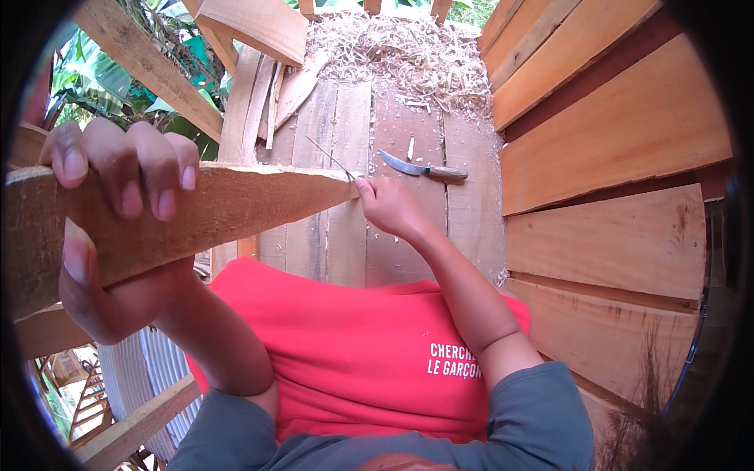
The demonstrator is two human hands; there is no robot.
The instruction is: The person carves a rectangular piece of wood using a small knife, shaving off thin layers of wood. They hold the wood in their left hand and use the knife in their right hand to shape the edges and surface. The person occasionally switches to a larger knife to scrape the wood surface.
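Observation:
My left hand [122, 161] is wrapped round a thick wooden board [236, 200], fingers over its upper edge and thumb on the near face. The board runs rightward, narrowing to a tip beside my right hand [393, 206]. That hand is closed at the tip, gripping a thin metal tool [330, 157] whose slender length points up and left, past the board's top edge. Its handle, if any, is hidden in my fist. Beyond the right hand, a knife with a curved blade and brown handle [446, 172] lies on the plank floor [393, 259].
Wood shavings [400, 55] are heaped at the far end, with small bits scattered nearer. A plank wall [613, 141] rises on the right. Offcuts [294, 94] and slanting timbers [153, 67] stand at the far left. Red cloth [345, 337] covers my lap.

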